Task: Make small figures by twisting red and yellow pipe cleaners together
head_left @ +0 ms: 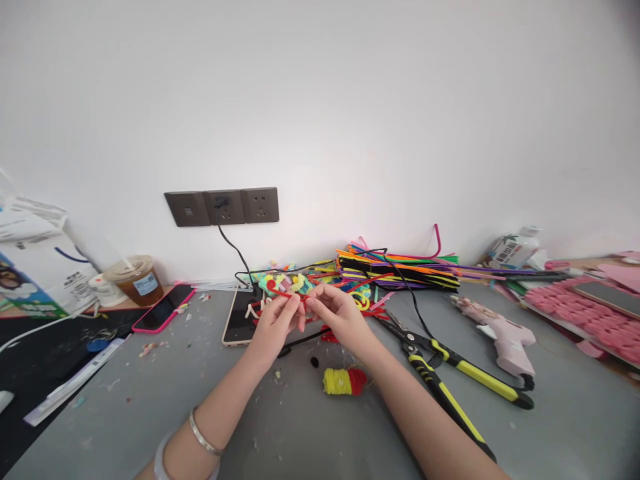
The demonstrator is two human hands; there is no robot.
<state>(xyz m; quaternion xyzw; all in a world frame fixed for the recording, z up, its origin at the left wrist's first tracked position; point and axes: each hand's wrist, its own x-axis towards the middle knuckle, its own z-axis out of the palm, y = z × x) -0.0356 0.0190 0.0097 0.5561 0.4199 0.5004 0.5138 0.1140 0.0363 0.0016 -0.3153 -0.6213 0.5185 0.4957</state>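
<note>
A red pipe cleaner (281, 292) with a curled end is held up between my hands. My left hand (278, 322) pinches it between thumb and finger. Close beside it, my right hand (340, 316) is also closed in a pinch at the pipe cleaner, its fingertips almost touching the left ones. Below them on the grey mat lies a small yellow and red piece (338, 381) wound from pipe cleaner, with a small black oval (315, 362) near it. Behind my hands are loose coloured pieces, partly hidden.
A bundle of pipe cleaners (400, 267) lies against the wall. Yellow-black pliers (430, 373) and a pink glue gun (505, 333) rest at right. A tablet (235, 320), a pink-cased phone (165, 308) and a drink cup (141, 283) are at left. A black cable (233, 239) runs from the socket.
</note>
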